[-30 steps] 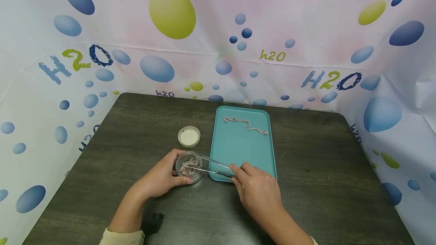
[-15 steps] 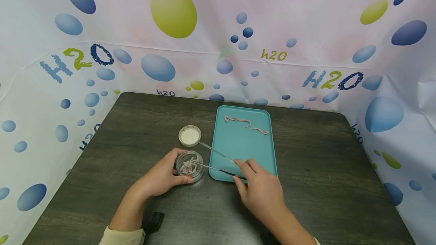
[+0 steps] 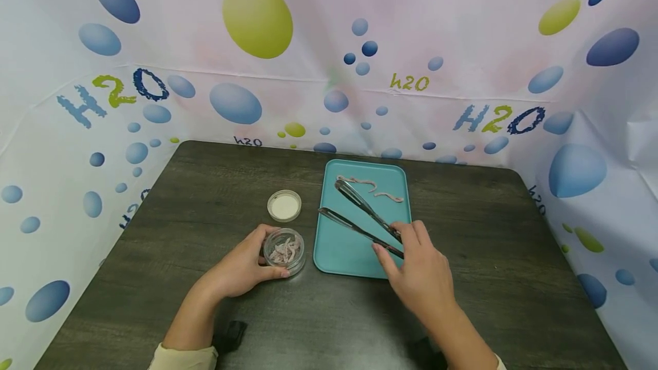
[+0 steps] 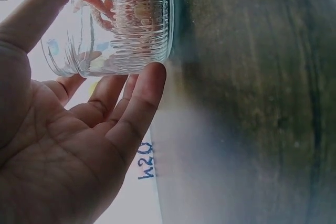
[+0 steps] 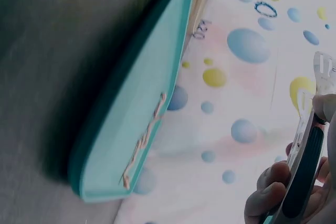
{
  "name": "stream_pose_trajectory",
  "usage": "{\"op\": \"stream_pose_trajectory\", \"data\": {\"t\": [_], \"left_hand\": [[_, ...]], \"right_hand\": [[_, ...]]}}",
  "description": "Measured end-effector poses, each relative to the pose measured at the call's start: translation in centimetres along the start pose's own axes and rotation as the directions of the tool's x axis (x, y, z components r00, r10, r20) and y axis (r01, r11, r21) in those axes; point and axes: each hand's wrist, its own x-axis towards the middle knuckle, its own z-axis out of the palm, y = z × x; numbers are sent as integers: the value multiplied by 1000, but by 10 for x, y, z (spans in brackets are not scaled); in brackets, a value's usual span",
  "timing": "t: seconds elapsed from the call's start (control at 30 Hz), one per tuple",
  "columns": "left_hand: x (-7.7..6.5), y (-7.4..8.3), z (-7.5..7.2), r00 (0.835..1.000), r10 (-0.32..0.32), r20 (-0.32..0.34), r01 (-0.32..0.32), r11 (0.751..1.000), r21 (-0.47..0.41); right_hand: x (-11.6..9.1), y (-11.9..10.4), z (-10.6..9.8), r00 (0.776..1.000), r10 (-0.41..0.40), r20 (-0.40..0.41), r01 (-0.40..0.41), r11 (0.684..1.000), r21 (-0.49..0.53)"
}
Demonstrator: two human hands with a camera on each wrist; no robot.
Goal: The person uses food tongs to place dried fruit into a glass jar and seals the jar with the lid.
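Note:
My left hand (image 3: 241, 270) grips the side of a small glass jar (image 3: 297, 269), thumb and fingers on opposite sides. Pinkish, thin, worm-like strips (image 3: 285, 250) fill its lower part. In the left wrist view the ribbed wall of the jar (image 4: 139, 30) shows above my fingers. My right hand (image 3: 421, 270) holds metal tongs (image 3: 362, 205) with dark handles over the turquoise tray (image 3: 334, 253). The tongs' arms are spread, and no strip shows between their tips. Toward the tray's far end lie similar strips (image 3: 389, 196), one partly behind the tongs.
A round lid (image 3: 284, 206) with a pale inside lies behind the jar, left of the tray. The dark wood-look table (image 3: 478, 233) meets a white sheet (image 3: 437, 10) with bubble prints. A small black object (image 3: 235, 333) is beside my left wrist.
My right hand has drawn the tongs out of the jar and moved right, over the tray. The tongs' arms are wider apart. My left hand stays on the jar.

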Motion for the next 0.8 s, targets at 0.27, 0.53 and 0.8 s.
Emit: {"op": "stream_pose_trajectory", "data": {"t": [0.27,0.53,0.8], "left_hand": [[-1,1,0,1000,5,4,-5,1000,3],[-1,1,-1,1000,1,2,-1,1000,5],[0,0,-1,1000,-22,-1,22,1000,9]], "right_hand": [[6,19,-11,997,70,-40,-70,997,-14],[7,35,-13,988,144,-47,-144,990,6],[14,54,-19,974,227,11,-227,974,-14]]}}
